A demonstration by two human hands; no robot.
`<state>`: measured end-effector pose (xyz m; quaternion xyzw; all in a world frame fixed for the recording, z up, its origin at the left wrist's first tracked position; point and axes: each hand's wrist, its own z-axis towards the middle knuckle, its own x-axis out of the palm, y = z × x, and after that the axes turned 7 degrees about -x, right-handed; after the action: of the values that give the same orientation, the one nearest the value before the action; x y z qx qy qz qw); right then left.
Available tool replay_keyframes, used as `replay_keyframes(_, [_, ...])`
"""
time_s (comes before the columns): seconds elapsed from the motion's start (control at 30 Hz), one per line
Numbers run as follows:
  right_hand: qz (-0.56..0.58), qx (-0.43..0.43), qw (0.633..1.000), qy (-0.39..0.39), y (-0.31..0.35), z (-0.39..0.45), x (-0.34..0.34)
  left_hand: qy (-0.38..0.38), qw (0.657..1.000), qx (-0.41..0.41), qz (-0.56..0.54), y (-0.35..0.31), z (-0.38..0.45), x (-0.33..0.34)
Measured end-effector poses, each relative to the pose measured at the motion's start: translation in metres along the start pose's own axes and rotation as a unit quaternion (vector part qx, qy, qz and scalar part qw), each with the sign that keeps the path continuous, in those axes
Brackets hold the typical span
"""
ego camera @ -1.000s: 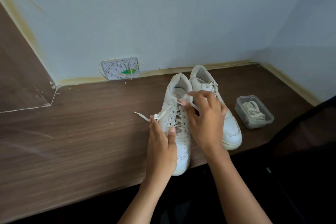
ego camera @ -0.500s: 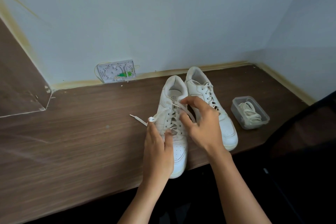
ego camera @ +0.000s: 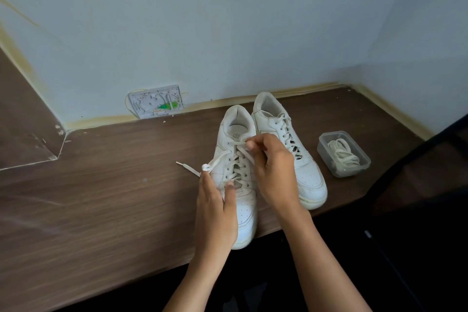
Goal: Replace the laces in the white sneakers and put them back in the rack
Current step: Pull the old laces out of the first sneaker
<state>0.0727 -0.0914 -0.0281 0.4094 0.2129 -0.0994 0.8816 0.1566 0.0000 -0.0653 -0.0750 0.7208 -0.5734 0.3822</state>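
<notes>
- Head view: two white leather low-top sneakers stand side by side on a dark brown wood-grain tabletop (ego camera: 101, 197), heels toward the pale blue wall, toes toward the person at the near edge.
- The left white sneaker (ego camera: 244, 213) is the one being handled; its toe slightly overhangs the table's front edge. The right white sneaker (ego camera: 307, 175) stands just beside it, touching or nearly so, fully laced and not held.
- The left hand (ego camera: 216, 206) lies on the left side of the left sneaker, thumb pressed on the lower lacing. Its forefinger is extended, and one end of the flat white lace (ego camera: 219, 159) is looped around that fingertip; the free tip of the lace trails leftward onto the table.
- The right hand (ego camera: 274, 170) is curled over the upper eyelets of the same sneaker, thumb and fingertips pinched closed on the lace near the tongue.
- A small clear plastic rectangular container (ego camera: 323, 145) sits on the table to the right of the right sneaker, apart from it, holding a coil of off-white laces (ego camera: 343, 153).
- A white wall plate with exposed wiring and a green part (ego camera: 157, 102) is fixed low on the wall, behind and left of the sneakers.
</notes>
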Motion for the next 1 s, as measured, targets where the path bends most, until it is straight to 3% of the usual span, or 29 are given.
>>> replay_keyframes(0.17, [-0.046,-0.033,0.998,-0.005,-0.002,-0.002,0.006,0.001,1.0,-0.002,0.003,0.001,0.0,0.001])
replay_keyframes(0.43, [0.061,0.06,0.991,-0.099,0.005,0.0,-0.003,0.014,1.0,-0.007,0.005,0.001,0.002,0.0])
replay_keyframes(0.73, [0.067,0.019,0.98,-0.187,0.017,-0.005,0.003,0.015,1.0,-0.002,0.013,0.001,0.003,-0.001])
replay_keyframes(1.0, [0.161,0.021,0.959,-0.234,0.024,-0.007,0.01,0.021,1.0,-0.003,0.02,0.0,0.004,-0.001])
